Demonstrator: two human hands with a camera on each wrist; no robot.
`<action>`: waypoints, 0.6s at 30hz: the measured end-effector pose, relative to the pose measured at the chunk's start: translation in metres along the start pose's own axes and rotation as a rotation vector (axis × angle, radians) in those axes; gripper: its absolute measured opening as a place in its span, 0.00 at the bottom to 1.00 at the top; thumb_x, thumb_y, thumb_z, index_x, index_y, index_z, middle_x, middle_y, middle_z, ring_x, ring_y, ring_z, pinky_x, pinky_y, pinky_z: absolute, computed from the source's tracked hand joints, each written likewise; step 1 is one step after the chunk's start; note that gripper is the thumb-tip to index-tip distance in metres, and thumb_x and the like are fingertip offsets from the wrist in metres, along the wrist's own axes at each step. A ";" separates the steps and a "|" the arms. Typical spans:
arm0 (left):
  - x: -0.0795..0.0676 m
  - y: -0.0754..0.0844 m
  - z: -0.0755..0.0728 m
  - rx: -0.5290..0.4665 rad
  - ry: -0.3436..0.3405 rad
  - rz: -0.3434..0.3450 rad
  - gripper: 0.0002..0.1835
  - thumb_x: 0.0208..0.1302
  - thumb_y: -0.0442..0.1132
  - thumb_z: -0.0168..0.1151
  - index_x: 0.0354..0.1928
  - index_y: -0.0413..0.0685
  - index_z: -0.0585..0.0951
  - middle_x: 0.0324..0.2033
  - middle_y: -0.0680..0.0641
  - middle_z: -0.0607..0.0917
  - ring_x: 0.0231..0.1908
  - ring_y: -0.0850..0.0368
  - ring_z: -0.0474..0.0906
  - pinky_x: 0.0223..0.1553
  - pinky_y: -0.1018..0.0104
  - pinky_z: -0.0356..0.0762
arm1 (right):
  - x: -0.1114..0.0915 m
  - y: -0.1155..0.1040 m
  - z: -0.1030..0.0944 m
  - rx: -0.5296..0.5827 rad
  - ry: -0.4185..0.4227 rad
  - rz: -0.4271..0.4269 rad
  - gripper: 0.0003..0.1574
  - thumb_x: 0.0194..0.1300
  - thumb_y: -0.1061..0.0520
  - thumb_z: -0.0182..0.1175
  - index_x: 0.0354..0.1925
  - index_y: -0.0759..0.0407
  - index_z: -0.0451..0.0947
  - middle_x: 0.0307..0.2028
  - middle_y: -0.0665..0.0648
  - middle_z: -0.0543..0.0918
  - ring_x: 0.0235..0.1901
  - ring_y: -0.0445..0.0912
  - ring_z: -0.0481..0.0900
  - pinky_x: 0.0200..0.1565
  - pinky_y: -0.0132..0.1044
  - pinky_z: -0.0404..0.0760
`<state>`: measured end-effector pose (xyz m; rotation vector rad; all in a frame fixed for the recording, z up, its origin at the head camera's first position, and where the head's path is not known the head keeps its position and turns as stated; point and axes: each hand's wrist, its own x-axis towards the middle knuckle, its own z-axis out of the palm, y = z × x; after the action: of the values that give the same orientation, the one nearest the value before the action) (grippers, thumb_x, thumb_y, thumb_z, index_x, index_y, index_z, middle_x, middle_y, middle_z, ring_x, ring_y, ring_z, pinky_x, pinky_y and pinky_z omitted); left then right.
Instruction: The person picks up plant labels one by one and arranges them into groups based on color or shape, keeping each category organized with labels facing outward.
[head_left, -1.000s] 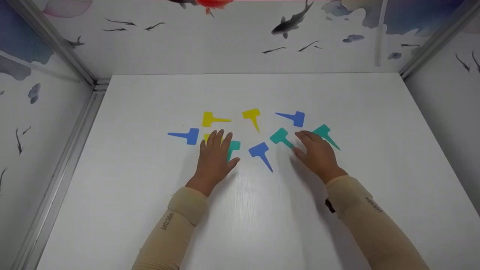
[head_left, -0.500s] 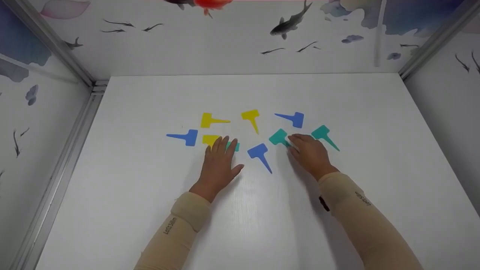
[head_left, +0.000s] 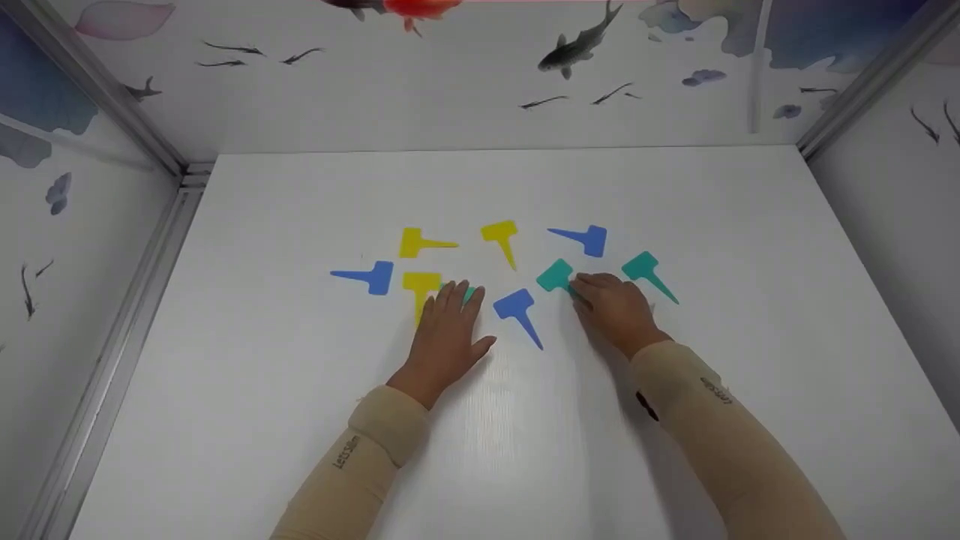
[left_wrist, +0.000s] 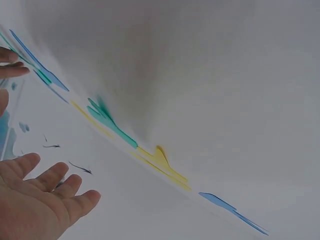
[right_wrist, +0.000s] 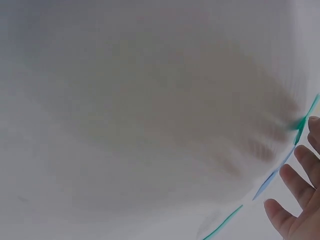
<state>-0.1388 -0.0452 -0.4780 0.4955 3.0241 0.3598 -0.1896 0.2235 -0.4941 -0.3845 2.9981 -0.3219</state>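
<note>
T-shaped plastic plant labels lie flat on the white table in the head view. My left hand (head_left: 448, 341), fingers spread, is over a teal label (head_left: 470, 295), hiding most of it, and partly covers the stem of a yellow label (head_left: 421, 282). In the left wrist view, the left hand (left_wrist: 45, 195) shows its palm and holds nothing. My right hand (head_left: 613, 307) reaches to the stem of another teal label (head_left: 555, 275), its fingertips right at the stem. A blue label (head_left: 515, 303) lies between the hands. The right wrist view shows the right fingers (right_wrist: 295, 182) apart and slightly bent.
Two more yellow labels (head_left: 411, 243) (head_left: 499, 232) lie farther back, with a blue label (head_left: 595, 241) to their right. Another blue label (head_left: 381, 277) is at left, a teal one (head_left: 641, 266) at right. Walls with printed fish (head_left: 574, 52) enclose the table (head_left: 262, 375).
The left hand has drifted right and slightly back toward the person, uncovering more of the yellow label. The right hand has moved left onto the teal label's stem.
</note>
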 end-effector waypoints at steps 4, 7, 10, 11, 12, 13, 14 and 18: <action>0.000 0.002 0.001 -0.007 -0.014 -0.004 0.40 0.66 0.58 0.56 0.74 0.49 0.58 0.72 0.42 0.59 0.73 0.45 0.50 0.70 0.47 0.50 | 0.001 -0.001 -0.001 -0.018 -0.007 -0.004 0.26 0.73 0.51 0.53 0.66 0.53 0.70 0.65 0.56 0.72 0.67 0.55 0.66 0.65 0.54 0.63; 0.000 0.003 0.001 -0.010 -0.017 -0.003 0.40 0.66 0.58 0.56 0.74 0.50 0.57 0.72 0.43 0.59 0.73 0.45 0.49 0.70 0.47 0.50 | 0.002 -0.002 0.000 -0.033 -0.021 -0.009 0.26 0.73 0.51 0.52 0.67 0.53 0.69 0.65 0.56 0.71 0.67 0.56 0.65 0.65 0.54 0.63; -0.001 0.003 0.000 -0.009 -0.016 -0.001 0.39 0.66 0.58 0.56 0.74 0.50 0.58 0.72 0.43 0.59 0.73 0.45 0.50 0.70 0.47 0.50 | 0.002 -0.003 0.002 -0.039 -0.039 -0.009 0.26 0.73 0.51 0.51 0.67 0.52 0.69 0.66 0.55 0.70 0.68 0.55 0.64 0.65 0.55 0.62; -0.001 0.003 0.000 -0.009 -0.016 -0.001 0.39 0.66 0.58 0.56 0.74 0.50 0.58 0.72 0.42 0.59 0.73 0.45 0.50 0.70 0.47 0.50 | 0.002 -0.003 0.002 -0.039 -0.046 -0.007 0.26 0.73 0.51 0.51 0.67 0.52 0.68 0.66 0.55 0.70 0.68 0.55 0.63 0.66 0.55 0.62; -0.002 0.003 -0.001 -0.009 -0.017 -0.001 0.39 0.66 0.58 0.56 0.74 0.49 0.58 0.72 0.42 0.59 0.72 0.45 0.50 0.70 0.47 0.50 | 0.002 -0.003 0.002 -0.036 -0.051 -0.003 0.27 0.74 0.51 0.51 0.68 0.52 0.68 0.67 0.55 0.70 0.68 0.55 0.62 0.66 0.55 0.61; -0.002 0.003 -0.001 -0.008 -0.018 -0.001 0.39 0.66 0.57 0.56 0.74 0.49 0.58 0.72 0.42 0.59 0.72 0.45 0.50 0.70 0.47 0.51 | 0.002 -0.003 0.003 -0.035 -0.055 0.000 0.27 0.74 0.50 0.50 0.68 0.51 0.68 0.67 0.55 0.69 0.69 0.55 0.62 0.66 0.56 0.61; -0.002 0.003 -0.001 -0.009 -0.019 0.000 0.39 0.66 0.57 0.56 0.74 0.49 0.58 0.72 0.42 0.59 0.72 0.45 0.50 0.70 0.47 0.50 | 0.001 -0.003 0.003 -0.032 -0.060 0.005 0.27 0.74 0.50 0.50 0.68 0.51 0.67 0.67 0.54 0.69 0.69 0.55 0.61 0.66 0.56 0.61; -0.003 0.002 -0.002 -0.016 -0.024 -0.001 0.39 0.67 0.57 0.56 0.74 0.49 0.58 0.72 0.42 0.59 0.72 0.45 0.50 0.70 0.47 0.50 | 0.000 -0.003 0.004 -0.031 -0.065 0.012 0.27 0.75 0.49 0.48 0.69 0.51 0.65 0.68 0.54 0.68 0.69 0.55 0.60 0.66 0.56 0.60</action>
<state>-0.1356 -0.0449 -0.4755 0.4930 2.9958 0.3748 -0.1882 0.2197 -0.4975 -0.3718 2.9443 -0.2567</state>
